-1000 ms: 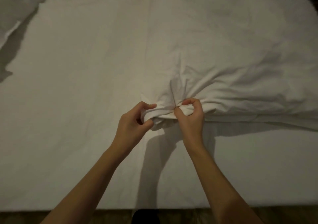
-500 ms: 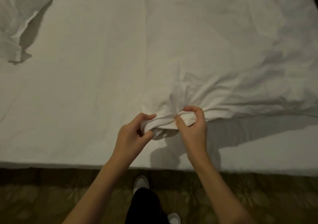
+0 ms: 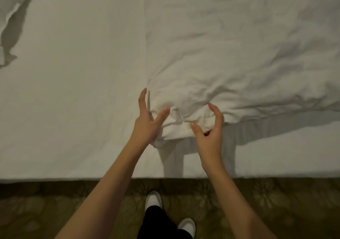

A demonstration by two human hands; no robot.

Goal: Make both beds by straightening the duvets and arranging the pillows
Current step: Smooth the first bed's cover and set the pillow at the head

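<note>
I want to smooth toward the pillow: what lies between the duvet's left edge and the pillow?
In the head view, only bare white sheet lies between the duvet and the pillow.

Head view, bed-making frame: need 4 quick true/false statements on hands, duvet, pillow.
1. Both hands have their fingers spread rather than pinching the duvet. True: left hand and right hand are open at its bunched corner.
2. The duvet covers the whole mattress. False: bare sheet shows on the left.
3. A pillow lies at upper left. True.
4. The duvet lies smooth. False: it is wrinkled.
</note>
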